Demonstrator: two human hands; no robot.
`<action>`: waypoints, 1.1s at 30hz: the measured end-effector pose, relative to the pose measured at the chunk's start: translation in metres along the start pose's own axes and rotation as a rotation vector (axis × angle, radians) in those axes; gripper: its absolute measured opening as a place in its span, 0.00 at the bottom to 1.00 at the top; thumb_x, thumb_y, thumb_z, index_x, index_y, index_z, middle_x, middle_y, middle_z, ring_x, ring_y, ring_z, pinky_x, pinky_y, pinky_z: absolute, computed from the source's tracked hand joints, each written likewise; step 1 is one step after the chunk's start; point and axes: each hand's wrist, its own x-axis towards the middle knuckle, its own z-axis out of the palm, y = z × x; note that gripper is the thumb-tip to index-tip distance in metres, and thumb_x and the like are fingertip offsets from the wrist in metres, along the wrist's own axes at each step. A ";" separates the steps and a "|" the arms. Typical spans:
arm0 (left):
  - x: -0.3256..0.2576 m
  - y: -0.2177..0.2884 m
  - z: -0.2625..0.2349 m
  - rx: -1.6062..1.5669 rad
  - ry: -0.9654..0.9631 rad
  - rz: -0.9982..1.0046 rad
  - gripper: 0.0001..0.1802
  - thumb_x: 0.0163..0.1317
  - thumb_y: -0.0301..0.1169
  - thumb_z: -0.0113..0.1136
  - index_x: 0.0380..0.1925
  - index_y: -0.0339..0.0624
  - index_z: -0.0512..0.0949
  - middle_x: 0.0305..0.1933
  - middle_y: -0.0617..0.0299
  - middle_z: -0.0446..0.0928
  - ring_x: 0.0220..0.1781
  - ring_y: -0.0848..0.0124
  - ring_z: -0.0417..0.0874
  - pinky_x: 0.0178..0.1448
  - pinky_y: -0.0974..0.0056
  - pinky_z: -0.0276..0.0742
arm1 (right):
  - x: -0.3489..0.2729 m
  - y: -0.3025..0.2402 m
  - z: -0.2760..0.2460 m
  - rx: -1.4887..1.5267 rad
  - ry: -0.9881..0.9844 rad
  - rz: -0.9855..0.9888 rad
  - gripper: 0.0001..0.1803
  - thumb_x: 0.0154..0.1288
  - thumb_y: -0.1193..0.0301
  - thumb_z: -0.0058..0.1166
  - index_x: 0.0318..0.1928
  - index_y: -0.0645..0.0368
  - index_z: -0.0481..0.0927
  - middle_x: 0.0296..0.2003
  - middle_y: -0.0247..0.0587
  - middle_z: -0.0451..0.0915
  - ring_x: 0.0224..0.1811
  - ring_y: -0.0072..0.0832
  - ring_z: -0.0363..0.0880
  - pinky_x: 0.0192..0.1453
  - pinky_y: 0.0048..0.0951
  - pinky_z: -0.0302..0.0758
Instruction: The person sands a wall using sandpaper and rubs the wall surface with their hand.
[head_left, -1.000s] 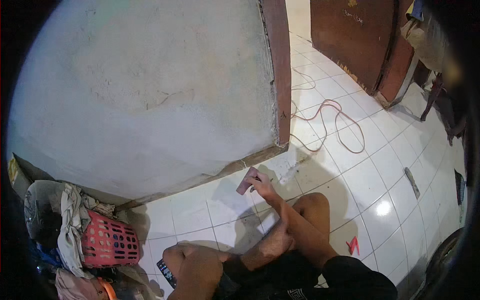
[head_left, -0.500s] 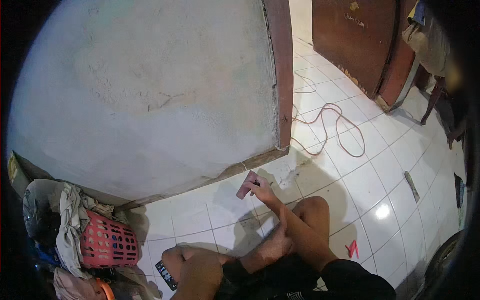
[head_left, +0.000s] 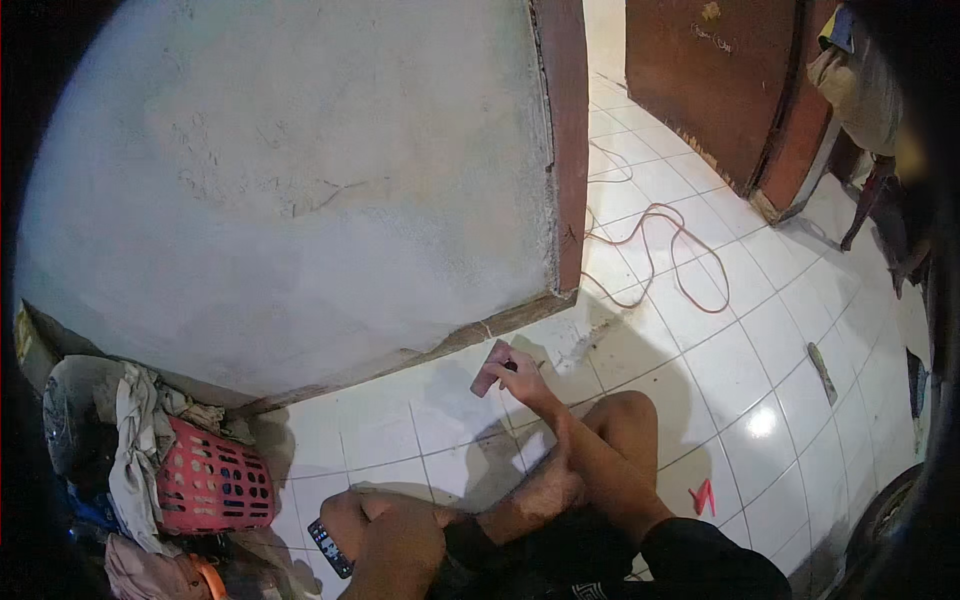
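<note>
My right hand (head_left: 524, 382) reaches out over the white floor near the foot of the wall. Its fingers are closed on a flat, mauve-brown rectangular piece (head_left: 487, 370), whose kind I cannot make out. A small dark thing (head_left: 511, 366) shows at the fingertips, too small to name. My right forearm, in a black sleeve, passes over my bent leg. My left hand does not show. Beside my folded leg at the lower left is a phone (head_left: 330, 548) with its screen lit.
A pink basket (head_left: 215, 480) heaped with clothes stands at left against the worn wall (head_left: 330, 220). An orange cable (head_left: 650, 240) loops over the tiles by the doorway. On the floor at right lie a small red piece (head_left: 704, 497) and a narrow strip (head_left: 822, 373). A brown door (head_left: 710, 90) stands behind.
The view has shifted very slightly. My right hand stays in nearly the same place with the mauve-brown piece, which looks a little more upright and narrower.
</note>
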 end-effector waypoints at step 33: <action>-0.035 0.112 -0.020 0.462 0.172 0.389 0.25 0.72 0.41 0.48 0.61 0.37 0.62 0.59 0.53 0.69 0.62 0.66 0.69 0.64 0.64 0.65 | -0.003 -0.008 0.001 -0.280 0.130 -0.156 0.13 0.54 0.68 0.60 0.34 0.66 0.76 0.34 0.47 0.76 0.37 0.35 0.78 0.45 0.36 0.74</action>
